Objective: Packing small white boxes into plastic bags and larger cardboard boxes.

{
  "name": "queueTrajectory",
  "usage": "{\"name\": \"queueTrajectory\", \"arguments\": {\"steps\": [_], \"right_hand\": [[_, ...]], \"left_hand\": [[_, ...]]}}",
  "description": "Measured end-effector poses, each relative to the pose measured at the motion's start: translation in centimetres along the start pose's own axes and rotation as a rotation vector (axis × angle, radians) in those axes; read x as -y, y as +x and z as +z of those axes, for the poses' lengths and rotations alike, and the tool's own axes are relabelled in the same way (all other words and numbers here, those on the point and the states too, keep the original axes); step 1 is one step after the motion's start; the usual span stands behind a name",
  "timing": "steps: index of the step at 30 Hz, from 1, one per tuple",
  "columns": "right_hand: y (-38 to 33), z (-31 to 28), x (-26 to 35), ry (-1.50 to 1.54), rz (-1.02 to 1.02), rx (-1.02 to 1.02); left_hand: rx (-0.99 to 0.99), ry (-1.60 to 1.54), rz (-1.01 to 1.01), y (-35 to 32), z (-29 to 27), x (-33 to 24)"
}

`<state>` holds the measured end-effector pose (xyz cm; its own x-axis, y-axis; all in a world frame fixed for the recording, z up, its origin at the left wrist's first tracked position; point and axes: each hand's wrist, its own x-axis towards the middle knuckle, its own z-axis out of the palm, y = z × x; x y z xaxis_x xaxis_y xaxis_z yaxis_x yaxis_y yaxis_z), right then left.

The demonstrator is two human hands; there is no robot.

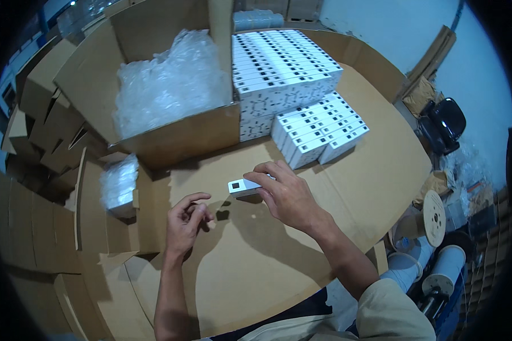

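My right hand (287, 196) grips a small white box (236, 187) with a black square printed on its end, a little above the cardboard-covered table (279, 258). The fingers cover the far part of the box. To its left, my left hand (185, 223) is held over the table with its fingers loosely curled and apart, nothing in them. Behind my right hand stand neat rows of similar white boxes (318, 126), with a taller stack (284, 62) of them farther back.
A large open carton (182, 133) holding clear plastic-wrapped goods (173, 79) stands at the back left. Nearer, a smaller open carton (148, 227) contains a plastic-wrapped bundle (119, 184). Beyond the table's right edge are spools (434, 219) and a black chair (444, 122).
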<state>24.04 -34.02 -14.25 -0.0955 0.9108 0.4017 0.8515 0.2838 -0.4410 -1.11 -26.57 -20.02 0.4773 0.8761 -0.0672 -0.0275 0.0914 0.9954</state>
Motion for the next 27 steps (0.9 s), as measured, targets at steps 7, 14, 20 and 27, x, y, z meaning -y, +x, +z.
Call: {"name": "queueTrajectory", "arguments": {"steps": [7, 14, 20, 27], "right_hand": [[3.0, 3.7, 2.9, 0.085, -0.113, -0.021], [3.7, 6.1, 3.9, 0.251, -0.158, -0.149], [3.2, 8.0, 2.5, 0.588, 0.048, -0.264], [2.5, 10.4, -0.1, 0.994, 0.357, -0.15]], "left_hand": [[-0.024, -0.182, -0.062, 0.6, -1.0, -0.2], [-0.176, -0.335, 0.015, 1.3, -2.1, 0.7], [-0.225, -0.18, 0.158, 1.6, -1.8, 0.8], [-0.247, 0.02, 0.226, 1.9, -0.9, 0.7]]}}
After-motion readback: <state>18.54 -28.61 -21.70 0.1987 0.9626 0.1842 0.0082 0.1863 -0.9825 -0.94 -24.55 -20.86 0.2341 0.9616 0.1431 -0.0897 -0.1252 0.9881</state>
